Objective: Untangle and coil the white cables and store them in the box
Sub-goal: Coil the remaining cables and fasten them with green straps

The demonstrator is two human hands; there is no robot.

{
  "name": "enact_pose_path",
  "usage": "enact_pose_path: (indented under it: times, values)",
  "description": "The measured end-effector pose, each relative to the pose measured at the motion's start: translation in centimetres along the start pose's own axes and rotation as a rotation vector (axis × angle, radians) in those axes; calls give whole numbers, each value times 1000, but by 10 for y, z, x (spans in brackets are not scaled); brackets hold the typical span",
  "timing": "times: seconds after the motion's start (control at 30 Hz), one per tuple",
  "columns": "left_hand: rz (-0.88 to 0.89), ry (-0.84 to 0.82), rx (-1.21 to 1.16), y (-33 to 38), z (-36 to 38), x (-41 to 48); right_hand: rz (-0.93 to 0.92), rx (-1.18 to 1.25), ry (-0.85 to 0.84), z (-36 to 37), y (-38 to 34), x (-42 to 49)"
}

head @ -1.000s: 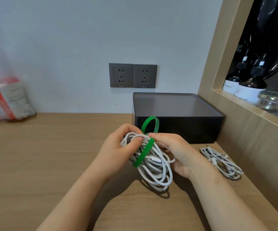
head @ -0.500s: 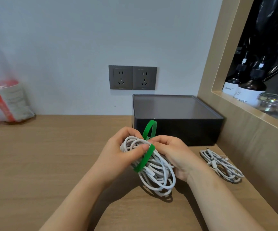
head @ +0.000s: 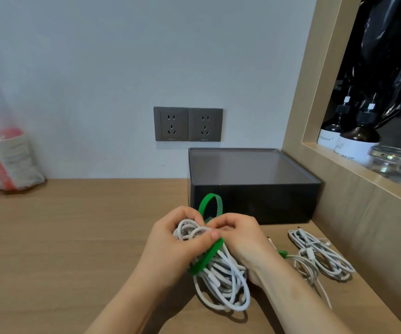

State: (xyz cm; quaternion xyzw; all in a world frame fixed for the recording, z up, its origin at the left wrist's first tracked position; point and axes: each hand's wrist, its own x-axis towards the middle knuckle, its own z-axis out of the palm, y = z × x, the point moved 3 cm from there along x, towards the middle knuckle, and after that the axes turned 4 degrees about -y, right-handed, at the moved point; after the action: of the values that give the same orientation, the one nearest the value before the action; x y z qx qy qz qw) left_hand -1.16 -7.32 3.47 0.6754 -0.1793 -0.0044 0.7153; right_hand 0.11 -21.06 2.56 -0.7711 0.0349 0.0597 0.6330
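Both hands meet over the front of the table [head: 62, 237], just before the dark box [head: 254, 203]. The left hand [head: 177, 249] grips a white cable coil [head: 221, 285], its fingers [head: 215, 235] curled over the upper loops and the thumb pressed down on them. A green strap [head: 207, 257] runs slantwise across the coil under that thumb, and its free end stands up in an open loop above the knuckles, in front of the box wall. The right hand [head: 240, 237] is curled against the coil's right side; its fingertips bunch where the strap crosses itself, and from here they seem to pinch the strap, though the cable hides the contact. The lower turns of the coil hang loose and touch the table.

To the right, near the wooden side panel, a second white bundle [head: 319, 256] lies on the table, apart from the hands, with a small green tie at its left edge. The box stands against the wall below two grey sockets [head: 187, 124]. Dark pump bottles [head: 358, 138] and a glass jar [head: 396, 162] stand in the niche at right.
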Motion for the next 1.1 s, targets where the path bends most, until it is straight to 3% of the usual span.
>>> enact_pose_path:
  times: [0.17, 0.3, 0.67, 0.83, 0.97, 1.1]
  values:
    - [-101, -4, -173, -8, 3, 1, 12, -5, -21, 2, 1, 2]
    - [-97, -8, -261, -6, 3, 2, 2, 133, 61, 2, 4, 3]
    - [-78, 92, -122, -8, -7, 6, -124, 306, 163, 0, 0, 2]
    - [-112, 94, -205, -12, -3, 5, -161, 366, 116, -1, -4, -2]
    - [-115, 154, -344, -12, 0, 5, -235, 199, 44, 0, -10, -6]
    - [-142, 166, -343, -16, 2, 5, -314, -3, 98, 2, -10, -6]
